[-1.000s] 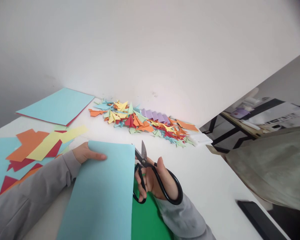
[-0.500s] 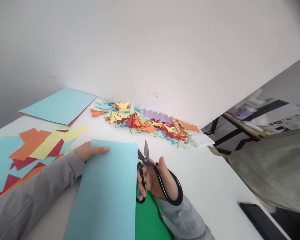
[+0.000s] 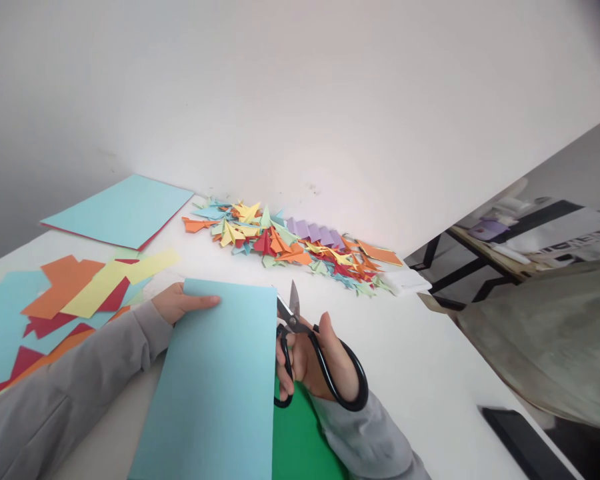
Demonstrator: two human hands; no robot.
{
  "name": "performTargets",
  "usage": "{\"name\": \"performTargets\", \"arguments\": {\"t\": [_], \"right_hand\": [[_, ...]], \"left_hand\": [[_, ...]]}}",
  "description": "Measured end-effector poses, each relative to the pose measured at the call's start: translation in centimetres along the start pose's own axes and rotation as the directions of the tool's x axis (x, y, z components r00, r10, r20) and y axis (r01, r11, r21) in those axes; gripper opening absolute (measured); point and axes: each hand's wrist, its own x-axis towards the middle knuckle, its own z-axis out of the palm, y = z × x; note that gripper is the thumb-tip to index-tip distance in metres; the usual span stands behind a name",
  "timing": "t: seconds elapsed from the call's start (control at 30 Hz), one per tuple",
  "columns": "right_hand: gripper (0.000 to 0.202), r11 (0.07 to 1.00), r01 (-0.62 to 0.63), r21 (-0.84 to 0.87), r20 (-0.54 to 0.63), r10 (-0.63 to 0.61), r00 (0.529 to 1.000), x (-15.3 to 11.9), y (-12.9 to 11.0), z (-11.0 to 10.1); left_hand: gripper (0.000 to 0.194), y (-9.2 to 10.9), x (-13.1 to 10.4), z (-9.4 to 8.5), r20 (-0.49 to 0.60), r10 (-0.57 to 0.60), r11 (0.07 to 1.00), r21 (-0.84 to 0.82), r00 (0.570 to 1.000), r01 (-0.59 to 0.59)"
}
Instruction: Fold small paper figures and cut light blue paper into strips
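A tall light-blue paper sheet (image 3: 215,380) is gripped at its upper left corner by my left hand (image 3: 185,303), thumb on top and the other fingers hidden behind it. My right hand (image 3: 330,363) is closed on black-handled scissors (image 3: 293,321), whose blades are parted at the sheet's right edge, one blade partly behind the paper. Beneath the sheet and my right wrist shows a green surface (image 3: 300,437). Left of my left hand lie overlapping cut pieces, among them an orange piece (image 3: 63,287) and a yellow strip (image 3: 97,290).
Along the wall runs a pile of small folded paper planes (image 3: 280,247), with purple folded pieces (image 3: 315,233) behind. Large blue sheets (image 3: 120,210) lie at the back left of the white table (image 3: 405,360). A dark flat object (image 3: 525,443) rests near the right edge.
The whole view has shifted very slightly. Both hands, the sheet and the parted scissors hold nearly the same positions.
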Motion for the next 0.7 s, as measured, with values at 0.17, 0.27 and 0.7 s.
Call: {"name": "performTargets", "arguments": {"t": [0.17,0.27,0.7], "right_hand": [[0.06,1.0,0.009,-0.006,0.014,-0.009,1.0,0.02,0.1,0.01],[0.06,0.999,0.004,-0.035,-0.003,-0.004,1.0,0.0,0.04,0.13],[0.063,0.997,-0.01,-0.073,-0.005,0.009,1.0,0.04,-0.13,0.34]], "left_hand": [[0.043,0.04,0.09,0.02,-0.018,0.0,1.0,0.014,1.0,0.001],[0.045,0.11,0.14,-0.02,-0.023,-0.016,1.0,0.018,1.0,0.016],[0.047,0.13,0.34,-0.21,-0.075,-0.006,0.999,0.044,0.997,0.009]]}}
